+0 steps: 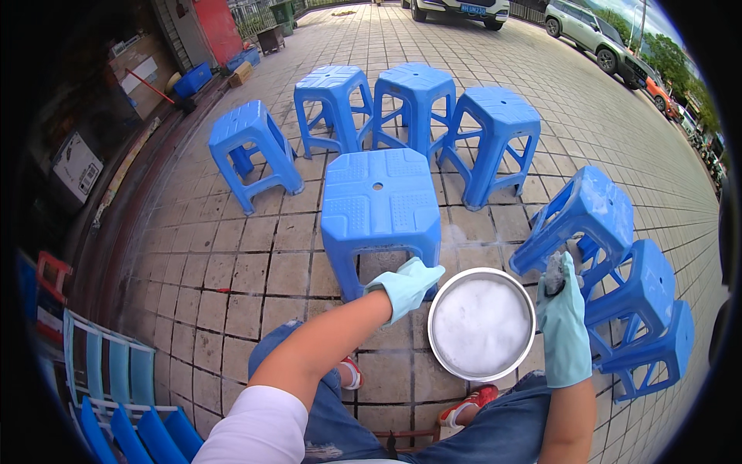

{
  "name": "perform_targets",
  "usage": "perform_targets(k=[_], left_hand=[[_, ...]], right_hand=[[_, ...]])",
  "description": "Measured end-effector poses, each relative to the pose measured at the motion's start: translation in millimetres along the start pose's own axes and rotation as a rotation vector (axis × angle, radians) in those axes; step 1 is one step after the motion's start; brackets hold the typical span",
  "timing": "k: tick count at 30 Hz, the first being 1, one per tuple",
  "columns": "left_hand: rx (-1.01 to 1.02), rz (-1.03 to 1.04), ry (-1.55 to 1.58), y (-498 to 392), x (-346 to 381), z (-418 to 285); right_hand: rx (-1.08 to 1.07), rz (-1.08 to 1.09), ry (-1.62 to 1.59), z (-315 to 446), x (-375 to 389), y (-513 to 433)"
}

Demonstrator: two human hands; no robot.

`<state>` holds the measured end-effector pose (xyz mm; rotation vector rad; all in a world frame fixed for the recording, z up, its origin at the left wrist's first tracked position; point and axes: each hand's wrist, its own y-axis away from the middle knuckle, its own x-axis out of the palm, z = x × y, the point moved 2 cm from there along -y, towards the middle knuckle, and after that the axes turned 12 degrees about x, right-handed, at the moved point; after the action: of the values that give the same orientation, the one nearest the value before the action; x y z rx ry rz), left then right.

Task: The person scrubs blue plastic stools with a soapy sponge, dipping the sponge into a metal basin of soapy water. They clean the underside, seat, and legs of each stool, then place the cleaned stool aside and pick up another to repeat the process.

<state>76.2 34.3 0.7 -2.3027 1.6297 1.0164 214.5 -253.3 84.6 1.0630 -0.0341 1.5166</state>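
Observation:
My right hand (562,325), in a pale aqua rubber glove, grips a dark grey scrubbing pad (555,274) with suds on it. It is just right of a round metal basin (436,354) full of white foam. My left hand (410,285), gloved alike, is in front of the nearest blue plastic stool (379,200), by its front right leg and the basin's rim. Whether its fingers hold the leg is hidden. Close to my right hand, a blue stool (603,203) with suds on its seat stands tilted in view.
More blue stools (414,81) stand in an arc behind the nearest one, and others (652,284) are at the right. Slatted blue chairs (110,359) are at lower left. A doorway step (156,151) runs along the left. Parked cars (597,35) are beyond the tiled pavement (232,313).

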Motion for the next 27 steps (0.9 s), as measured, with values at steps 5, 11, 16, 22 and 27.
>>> perform_targets(k=[5, 11, 16, 22, 27], left_hand=[[0.938, 0.309, -0.916, 20.1, 15.7, -101.8], [0.543, 0.161, -1.051, -20.4, 44.9, -225.4], [0.6, -0.016, -0.968, -9.6, -3.1, -241.8], [0.679, -0.191, -0.95, 11.5, -118.9, -220.7], [0.058, -0.734, -0.459, 13.0, -194.6, -59.4]], right_hand=[[-0.053, 0.044, -0.034, 12.3, -8.7, -12.5], [-0.142, 0.015, 0.084, 34.7, -44.5, -37.0], [-0.134, -0.01, 0.103, 43.7, -62.3, -44.3], [-0.153, 0.019, 0.03, 52.9, -74.1, -34.2], [-0.129, 0.049, -0.017, 63.6, -86.9, -24.3]])
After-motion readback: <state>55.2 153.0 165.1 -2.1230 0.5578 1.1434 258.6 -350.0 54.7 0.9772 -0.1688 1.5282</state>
